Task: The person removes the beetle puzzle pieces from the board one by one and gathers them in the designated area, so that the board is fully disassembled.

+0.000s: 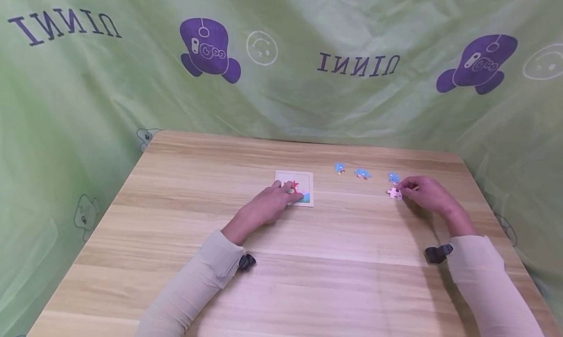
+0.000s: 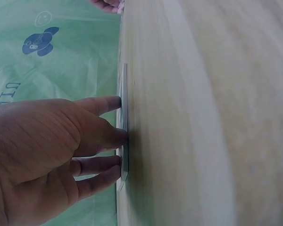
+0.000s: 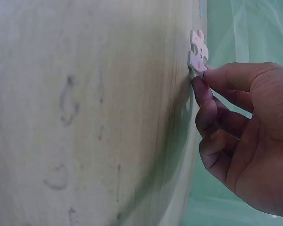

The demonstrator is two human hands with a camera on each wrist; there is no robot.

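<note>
A pink jigsaw piece is pinched at its edge between the thumb and forefinger of my right hand. In the right wrist view that puzzle piece shows part of a printed face and is tilted up near the tabletop. My left hand rests its spread fingers on a square puzzle board with a pale frame. Red and blue-green picture parts show beside those fingers; the hand hides the rest. From the side, the thin board lies flat under the left fingertips.
Blue jigsaw pieces lie apart on the wooden table: one piece right of the board, another piece beside it, a third piece just behind the pink one. A green printed curtain hangs behind the table.
</note>
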